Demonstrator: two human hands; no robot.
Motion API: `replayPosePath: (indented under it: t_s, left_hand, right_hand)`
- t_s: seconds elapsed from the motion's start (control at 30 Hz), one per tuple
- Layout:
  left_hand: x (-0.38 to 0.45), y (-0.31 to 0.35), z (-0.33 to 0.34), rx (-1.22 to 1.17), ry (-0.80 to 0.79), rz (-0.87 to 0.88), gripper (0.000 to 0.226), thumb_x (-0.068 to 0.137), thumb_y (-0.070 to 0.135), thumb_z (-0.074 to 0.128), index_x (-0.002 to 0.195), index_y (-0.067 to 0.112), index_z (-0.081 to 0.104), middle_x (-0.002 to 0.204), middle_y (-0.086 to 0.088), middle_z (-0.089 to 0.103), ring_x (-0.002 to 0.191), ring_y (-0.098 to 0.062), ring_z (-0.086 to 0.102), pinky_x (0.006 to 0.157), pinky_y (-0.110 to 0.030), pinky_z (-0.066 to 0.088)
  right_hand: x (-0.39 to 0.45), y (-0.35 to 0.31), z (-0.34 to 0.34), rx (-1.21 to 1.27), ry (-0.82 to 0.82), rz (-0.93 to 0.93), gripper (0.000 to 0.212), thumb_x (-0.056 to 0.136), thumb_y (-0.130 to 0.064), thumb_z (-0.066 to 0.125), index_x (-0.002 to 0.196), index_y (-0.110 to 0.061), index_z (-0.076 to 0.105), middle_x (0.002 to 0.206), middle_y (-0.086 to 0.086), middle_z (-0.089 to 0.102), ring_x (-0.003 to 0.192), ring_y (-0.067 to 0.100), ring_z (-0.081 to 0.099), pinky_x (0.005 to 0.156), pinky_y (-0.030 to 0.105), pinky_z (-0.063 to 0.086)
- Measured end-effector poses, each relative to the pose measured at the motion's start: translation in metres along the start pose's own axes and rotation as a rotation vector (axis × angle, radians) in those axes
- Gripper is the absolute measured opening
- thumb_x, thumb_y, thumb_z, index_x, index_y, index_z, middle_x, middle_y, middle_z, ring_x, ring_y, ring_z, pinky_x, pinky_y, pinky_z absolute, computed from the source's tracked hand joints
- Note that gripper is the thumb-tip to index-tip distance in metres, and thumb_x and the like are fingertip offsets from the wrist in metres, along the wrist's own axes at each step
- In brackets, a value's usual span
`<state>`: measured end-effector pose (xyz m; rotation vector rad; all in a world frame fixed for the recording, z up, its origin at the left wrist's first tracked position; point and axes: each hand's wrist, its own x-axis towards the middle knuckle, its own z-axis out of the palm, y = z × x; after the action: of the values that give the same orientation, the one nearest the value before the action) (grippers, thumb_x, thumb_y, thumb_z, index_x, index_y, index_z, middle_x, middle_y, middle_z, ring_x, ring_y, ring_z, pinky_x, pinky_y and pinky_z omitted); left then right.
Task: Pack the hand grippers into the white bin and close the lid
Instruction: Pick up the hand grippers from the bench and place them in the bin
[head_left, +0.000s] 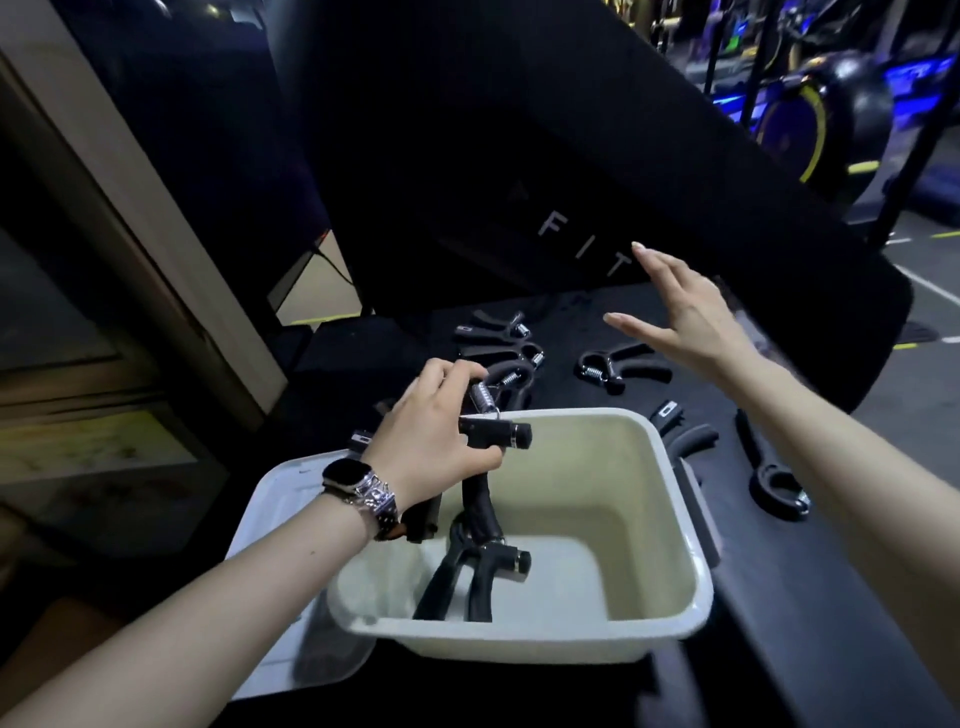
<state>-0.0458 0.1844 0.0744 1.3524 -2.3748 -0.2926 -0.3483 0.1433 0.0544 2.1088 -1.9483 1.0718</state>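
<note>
The white bin (670, 530) stands open on a black table, with one black hand gripper (480, 577) lying on its floor at the left. My left hand (431, 426) is closed around another black hand gripper (496, 434), held over the bin's left rim with its handles hanging into the bin. My right hand (685, 317) hovers open above the table behind the bin, fingers spread, holding nothing. Several more hand grippers lie on the table: a cluster (501, 345) behind the bin, one (621, 366) under my right hand, others (774, 467) to the bin's right.
The translucent white lid (280, 499) lies flat left of the bin, partly under it. A black padded panel with white letters (582, 244) rises behind the table. Gym equipment stands at the far right. The table's right edge drops to the floor.
</note>
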Motion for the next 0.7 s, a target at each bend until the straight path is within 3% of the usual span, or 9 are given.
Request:
replayPosePath:
  t_s: [0.1, 0.23, 0.43, 0.7]
  left_hand:
    - [-0.004, -0.004, 0.012, 0.05, -0.033, -0.011, 0.066, 0.064, 0.038, 0.071, 0.123, 0.028, 0.043, 0.117, 0.009, 0.036, 0.091, -0.013, 0.049, 0.074, -0.027, 0.043]
    - [-0.01, -0.007, 0.019, 0.134, -0.042, 0.048, 0.069, 0.065, 0.039, 0.071, 0.126, 0.026, 0.042, 0.118, 0.006, 0.035, 0.103, -0.013, 0.045, 0.076, -0.028, 0.047]
    - [-0.022, -0.003, 0.029, 0.197, -0.159, 0.092, 0.068, 0.066, 0.04, 0.066, 0.127, 0.028, 0.038, 0.121, 0.009, 0.029, 0.094, -0.003, 0.033, 0.067, -0.029, 0.052]
    - [-0.027, -0.014, 0.046, 0.199, -0.277, 0.038, 0.068, 0.069, 0.043, 0.066, 0.129, 0.029, 0.035, 0.123, 0.009, 0.028, 0.11, -0.005, 0.036, 0.078, -0.027, 0.049]
  right_hand:
    - [-0.001, 0.02, 0.02, -0.031, -0.067, 0.057, 0.094, 0.07, -0.079, 0.033, 0.147, -0.028, 0.021, 0.151, 0.004, 0.032, 0.136, 0.026, 0.032, 0.111, 0.054, 0.024]
    - [-0.001, 0.04, 0.043, -0.056, -0.111, 0.118, 0.095, 0.07, -0.082, 0.028, 0.147, -0.027, 0.022, 0.151, 0.005, 0.032, 0.138, 0.024, 0.028, 0.11, 0.055, 0.024]
    - [-0.002, 0.058, 0.078, -0.119, -0.231, 0.154, 0.089, 0.076, -0.076, 0.04, 0.148, -0.027, 0.021, 0.153, 0.004, 0.027, 0.141, 0.024, 0.022, 0.113, 0.052, 0.018]
    - [-0.003, 0.07, 0.112, -0.128, -0.332, 0.188, 0.083, 0.079, -0.07, 0.045, 0.147, -0.03, 0.02, 0.155, 0.003, 0.021, 0.143, 0.025, 0.016, 0.113, 0.05, 0.016]
